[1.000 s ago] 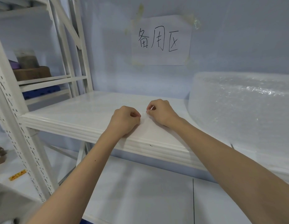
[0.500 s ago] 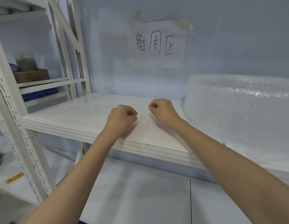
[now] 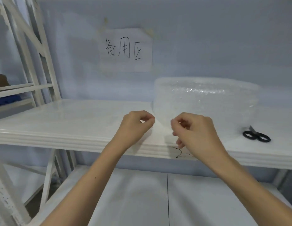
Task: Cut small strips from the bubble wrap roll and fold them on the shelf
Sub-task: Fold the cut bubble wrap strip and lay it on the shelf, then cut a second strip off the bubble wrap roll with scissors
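Pinching a near-invisible clear strip between them, the left hand and right hand work above the shelf's near edge, so folding looks underway. The bubble wrap roll sits just beyond, scissors to its right; next comes creasing the strip flat.

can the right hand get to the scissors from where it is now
Probably yes: the scissors lie in the open on the shelf, right of the right hand, with nothing between. The hand seems to be pinching something, though.
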### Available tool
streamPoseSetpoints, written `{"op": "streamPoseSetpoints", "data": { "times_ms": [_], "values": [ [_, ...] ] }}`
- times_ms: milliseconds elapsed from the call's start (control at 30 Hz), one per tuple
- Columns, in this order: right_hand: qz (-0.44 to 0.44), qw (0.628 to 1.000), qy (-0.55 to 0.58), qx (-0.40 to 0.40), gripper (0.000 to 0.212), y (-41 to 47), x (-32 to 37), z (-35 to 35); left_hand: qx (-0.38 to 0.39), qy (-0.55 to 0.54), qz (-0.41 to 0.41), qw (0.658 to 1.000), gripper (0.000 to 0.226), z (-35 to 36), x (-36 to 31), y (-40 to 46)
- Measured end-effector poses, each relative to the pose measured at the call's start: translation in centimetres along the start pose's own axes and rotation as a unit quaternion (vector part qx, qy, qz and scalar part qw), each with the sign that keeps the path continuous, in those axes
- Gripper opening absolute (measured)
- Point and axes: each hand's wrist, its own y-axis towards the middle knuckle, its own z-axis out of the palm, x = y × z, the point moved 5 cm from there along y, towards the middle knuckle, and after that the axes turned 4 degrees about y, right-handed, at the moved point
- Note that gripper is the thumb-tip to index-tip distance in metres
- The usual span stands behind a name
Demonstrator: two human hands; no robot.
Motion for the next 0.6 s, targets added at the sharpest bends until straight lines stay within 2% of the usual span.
{"op": "streamPoseSetpoints", "data": {
  "times_ms": [133,200,300,367,500,600],
  "values": [
    [0.024,0.980,-0.087,-0.177,0.031,-1.7,-2.5,-10.8,0.055,-0.067,0.007,0.996,0.014,4.0,-3.2,-0.7],
    [0.041,0.959,-0.189,-0.207,0.031,-1.6,-4.8,-14.9,0.067,-0.096,0.001,0.993,0.018,5.6,-4.2,-1.0],
    [0.120,0.923,-0.319,-0.176,0.025,-0.8,-8.7,-18.0,0.076,-0.118,-0.010,0.990,0.022,7.4,-5.0,-1.3],
    [0.152,0.902,-0.380,-0.134,0.033,0.0,-10.8,-18.4,0.087,-0.125,-0.009,0.988,0.021,8.4,-5.5,-1.5],
    [0.213,0.895,-0.386,-0.066,0.047,1.3,-13.7,-18.4,0.135,-0.138,0.008,0.981,0.021,9.4,-6.5,-1.9],
    [0.243,0.890,-0.379,-0.064,0.047,2.0,-13.8,-18.8,0.148,-0.148,0.013,0.978,0.014,9.5,-7.0,-1.9]
  ]
}}
